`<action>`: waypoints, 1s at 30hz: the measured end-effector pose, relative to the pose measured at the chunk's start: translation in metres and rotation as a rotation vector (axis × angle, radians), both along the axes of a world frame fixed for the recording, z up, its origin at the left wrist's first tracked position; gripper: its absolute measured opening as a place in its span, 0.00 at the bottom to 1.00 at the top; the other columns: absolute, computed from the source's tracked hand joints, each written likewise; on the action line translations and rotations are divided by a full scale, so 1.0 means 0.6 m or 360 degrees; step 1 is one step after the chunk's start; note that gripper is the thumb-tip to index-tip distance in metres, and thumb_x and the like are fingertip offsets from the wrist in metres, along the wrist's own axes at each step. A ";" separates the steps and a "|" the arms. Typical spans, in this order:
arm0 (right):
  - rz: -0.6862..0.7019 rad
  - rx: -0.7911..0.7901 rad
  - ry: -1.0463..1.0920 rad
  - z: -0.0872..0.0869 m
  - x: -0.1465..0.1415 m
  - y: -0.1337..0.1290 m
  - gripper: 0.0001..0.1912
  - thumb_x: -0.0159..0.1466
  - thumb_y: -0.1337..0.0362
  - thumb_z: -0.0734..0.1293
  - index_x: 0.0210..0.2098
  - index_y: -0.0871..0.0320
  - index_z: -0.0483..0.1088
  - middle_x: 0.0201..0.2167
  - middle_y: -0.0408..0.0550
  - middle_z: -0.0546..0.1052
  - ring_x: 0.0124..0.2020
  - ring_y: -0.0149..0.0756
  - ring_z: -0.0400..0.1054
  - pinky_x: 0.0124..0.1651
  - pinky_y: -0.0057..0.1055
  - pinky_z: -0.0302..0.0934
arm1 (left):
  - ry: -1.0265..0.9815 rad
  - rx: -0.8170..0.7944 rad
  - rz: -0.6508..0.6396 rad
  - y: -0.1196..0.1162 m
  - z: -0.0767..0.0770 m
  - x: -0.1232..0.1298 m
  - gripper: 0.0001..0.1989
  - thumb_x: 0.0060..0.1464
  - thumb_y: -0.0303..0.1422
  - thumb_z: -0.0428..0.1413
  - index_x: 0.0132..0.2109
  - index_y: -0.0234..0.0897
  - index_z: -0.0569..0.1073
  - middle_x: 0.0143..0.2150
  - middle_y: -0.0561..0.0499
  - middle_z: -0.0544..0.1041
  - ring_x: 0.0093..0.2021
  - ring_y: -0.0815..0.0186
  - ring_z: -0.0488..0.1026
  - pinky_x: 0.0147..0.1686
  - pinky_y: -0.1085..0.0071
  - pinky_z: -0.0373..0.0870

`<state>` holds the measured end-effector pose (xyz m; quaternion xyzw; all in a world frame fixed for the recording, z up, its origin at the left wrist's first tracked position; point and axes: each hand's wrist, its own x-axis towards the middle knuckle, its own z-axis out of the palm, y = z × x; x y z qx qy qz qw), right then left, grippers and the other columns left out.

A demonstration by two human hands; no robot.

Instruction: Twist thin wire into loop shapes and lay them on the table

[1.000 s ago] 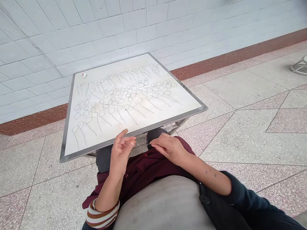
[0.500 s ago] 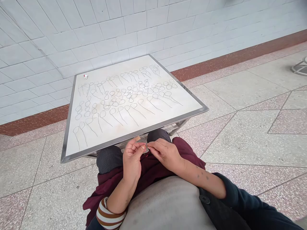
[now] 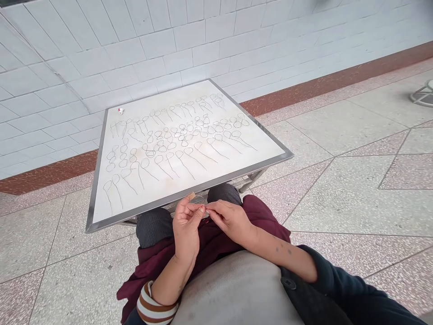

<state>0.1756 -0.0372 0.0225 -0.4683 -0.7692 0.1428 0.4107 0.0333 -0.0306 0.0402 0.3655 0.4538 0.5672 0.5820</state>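
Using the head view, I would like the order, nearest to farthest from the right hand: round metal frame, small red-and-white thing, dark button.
From the right hand:
1. Dark button: on the jacket, right side.
2. Small red-and-white thing: table's far left corner.
3. Round metal frame: far right, on the floor.

left hand (image 3: 186,225): moved in to right hand (image 3: 233,222) | fingertips: earlier apart, now meeting

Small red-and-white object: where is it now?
Head view: the small red-and-white object sits near the far left corner of the metal-edged white table, beyond the thin wire loops.
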 end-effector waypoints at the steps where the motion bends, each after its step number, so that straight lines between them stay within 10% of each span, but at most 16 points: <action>1: 0.0015 0.0011 -0.0012 0.000 0.000 0.000 0.09 0.70 0.66 0.59 0.41 0.58 0.71 0.31 0.46 0.77 0.32 0.33 0.70 0.36 0.28 0.64 | -0.0004 0.0016 0.0006 0.000 0.001 -0.001 0.21 0.50 0.31 0.64 0.51 0.40 0.72 0.31 0.56 0.75 0.32 0.72 0.72 0.37 0.73 0.71; 11: 0.0108 0.0222 -0.0418 -0.011 -0.003 0.004 0.15 0.72 0.67 0.54 0.42 0.60 0.71 0.26 0.47 0.71 0.29 0.35 0.64 0.30 0.29 0.59 | 0.0108 0.0027 -0.0016 0.004 -0.001 -0.012 0.24 0.51 0.31 0.63 0.55 0.38 0.68 0.29 0.57 0.74 0.31 0.70 0.72 0.37 0.72 0.72; 30: 0.0257 -0.0561 0.0783 0.010 -0.001 0.036 0.13 0.69 0.57 0.60 0.45 0.55 0.72 0.31 0.45 0.75 0.29 0.30 0.70 0.33 0.28 0.67 | 0.0472 0.0230 -0.0345 0.001 0.002 -0.011 0.24 0.56 0.30 0.58 0.59 0.39 0.64 0.31 0.55 0.73 0.35 0.67 0.73 0.43 0.66 0.71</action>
